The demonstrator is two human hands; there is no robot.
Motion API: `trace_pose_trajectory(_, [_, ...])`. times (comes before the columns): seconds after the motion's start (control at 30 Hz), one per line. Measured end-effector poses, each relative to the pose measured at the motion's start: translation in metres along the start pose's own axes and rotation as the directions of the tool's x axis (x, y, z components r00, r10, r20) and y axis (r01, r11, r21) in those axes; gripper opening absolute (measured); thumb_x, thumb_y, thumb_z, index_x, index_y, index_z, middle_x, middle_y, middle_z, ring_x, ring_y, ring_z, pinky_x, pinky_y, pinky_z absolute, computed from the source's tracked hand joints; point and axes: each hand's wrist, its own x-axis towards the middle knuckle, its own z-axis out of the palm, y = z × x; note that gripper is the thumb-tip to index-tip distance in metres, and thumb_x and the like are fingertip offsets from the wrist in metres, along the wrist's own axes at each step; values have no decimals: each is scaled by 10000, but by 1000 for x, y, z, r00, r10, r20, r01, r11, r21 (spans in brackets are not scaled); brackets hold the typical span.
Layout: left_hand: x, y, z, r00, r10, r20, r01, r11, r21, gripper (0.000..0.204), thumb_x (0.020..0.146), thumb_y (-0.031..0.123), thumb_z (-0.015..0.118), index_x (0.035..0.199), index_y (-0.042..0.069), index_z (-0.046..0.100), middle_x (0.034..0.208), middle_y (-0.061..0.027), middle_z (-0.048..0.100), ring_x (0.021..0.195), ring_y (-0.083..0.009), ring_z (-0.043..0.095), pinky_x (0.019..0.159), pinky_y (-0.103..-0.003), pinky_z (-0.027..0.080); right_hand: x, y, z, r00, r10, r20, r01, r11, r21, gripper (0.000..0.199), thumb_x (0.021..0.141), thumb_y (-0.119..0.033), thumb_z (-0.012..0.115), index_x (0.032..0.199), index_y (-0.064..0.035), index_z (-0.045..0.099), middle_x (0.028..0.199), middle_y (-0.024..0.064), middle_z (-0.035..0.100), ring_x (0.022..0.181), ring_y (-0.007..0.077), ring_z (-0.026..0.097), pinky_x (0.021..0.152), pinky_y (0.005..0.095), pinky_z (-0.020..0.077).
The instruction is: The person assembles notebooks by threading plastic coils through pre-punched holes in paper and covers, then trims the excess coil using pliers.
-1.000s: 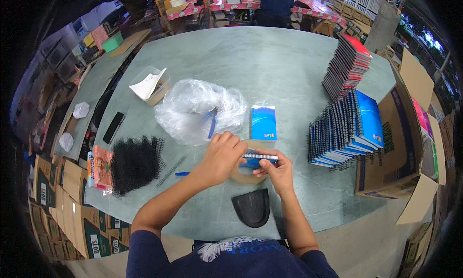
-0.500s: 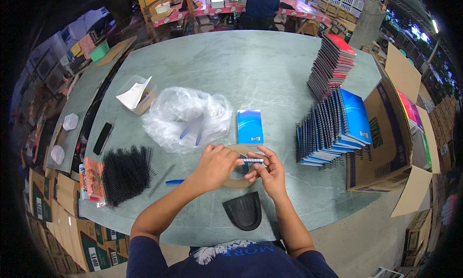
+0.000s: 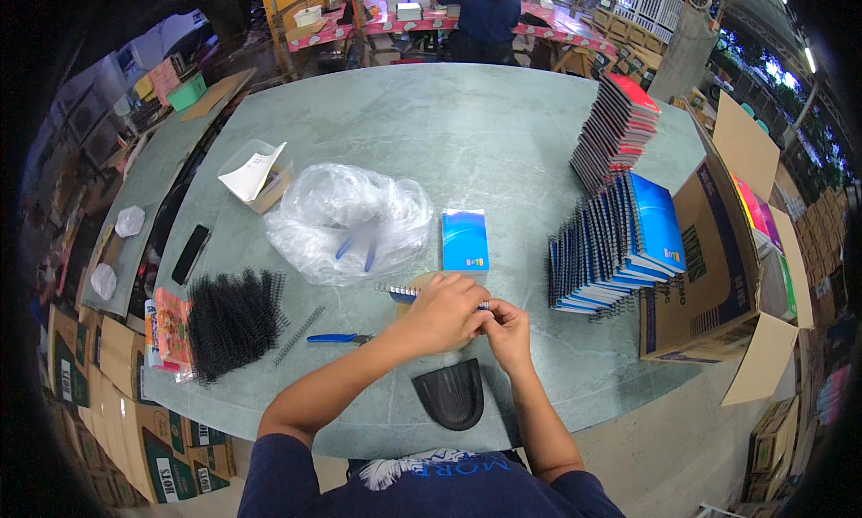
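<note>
In the head view, the left hand [image 3: 449,311] is curling its mostly closed fingers over a small, blue-covered paper notebook [image 3: 403,294] with a thin spiral coil [image 3: 381,287] along its edge, while the right hand [image 3: 509,334] is pinching its three-o'clock end, the exact contact hidden. The held piece is hovering or resting at six o'clock from a flat, glossy blue notebook [image 3: 464,240]; it is probably feeling light, with bendable pages and springy wire, its stiff bound edge offering the surest hold.
</note>
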Motion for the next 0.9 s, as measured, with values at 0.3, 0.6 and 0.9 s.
trace_pose_trajectory(0.3, [9, -10, -9, 991, 60, 121, -42, 988, -147, 238, 771, 216, 623, 909, 22, 631, 851, -137, 631, 849, -314, 588, 785, -399, 450, 2, -4, 0, 998, 55, -22, -55, 998, -1, 132, 866, -3, 533, 964, 62, 592, 782, 93, 646, 651, 123, 624, 565, 242, 523])
trace_pose_trajectory(0.6, [5, -14, -6, 991, 29, 133, -2, 981, -195, 184, 731, 155, 643, 869, 34, 629, 842, -124, 627, 839, -312, 583, 748, -391, 456, 1, 0, 3, 1000, -8, 17, 8, 999, -34, 206, 852, 38, 515, 1048, 80, 561, 798, 102, 656, 658, 141, 646, 573, 241, 526])
trace_pose_trajectory(0.9, [-4, 7, -28, 992, -116, 41, 123, 956, -267, 290, 639, 137, 751, 882, 52, 619, 819, -109, 593, 822, -276, 573, 733, -355, 452, -18, -26, 20, 856, -515, 44, 390, 589, -708, 197, 732, -8, 649, 926, -39, 673, 874, 118, 663, 866, 252, 604, 706, 302, 479])
